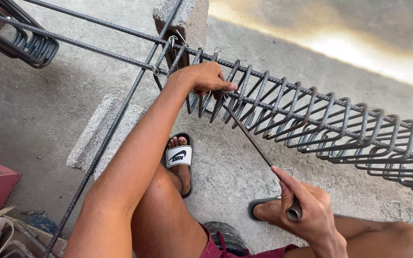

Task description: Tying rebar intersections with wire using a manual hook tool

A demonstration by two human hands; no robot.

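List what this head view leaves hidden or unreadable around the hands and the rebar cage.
- Head view: the left hand covers the tie point it pinches on the rebar cage.
- The tying tool tip is lost among the stirrups; its handle sits inside the right hand.
- The cage's far end is cut off by the right edge.

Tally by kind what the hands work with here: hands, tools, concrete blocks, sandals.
Bare hands: 2, left hand on the grey steel rebar cage, right hand
Thin metal tying rod: 1
Grey concrete blocks: 2
Black sandals: 2
Total: 7
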